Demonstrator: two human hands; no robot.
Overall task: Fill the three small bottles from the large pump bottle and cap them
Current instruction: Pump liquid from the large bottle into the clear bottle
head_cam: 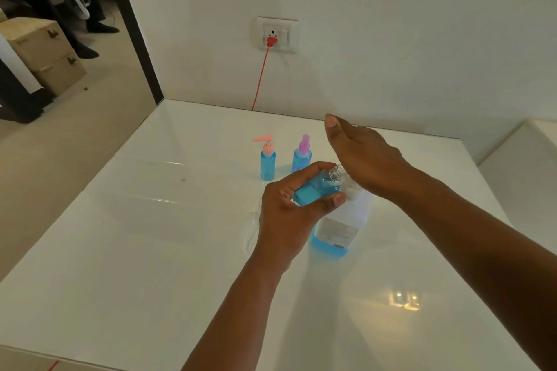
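A glossy white worktop (144, 250) fills the lower frame and meets a plain white wall (391, 24), with a bright patch of reflected light (404, 300) at the lower right. At upper centre a white wall socket (277, 34) holds a red plug (271, 41), whose red cable (259, 78) drops behind the worktop. At the upper left, past a dark door frame (132, 27), beige floor (99, 117) carries two stacked tan boxes (45, 54) beside a seated person's dark legs (45, 0).
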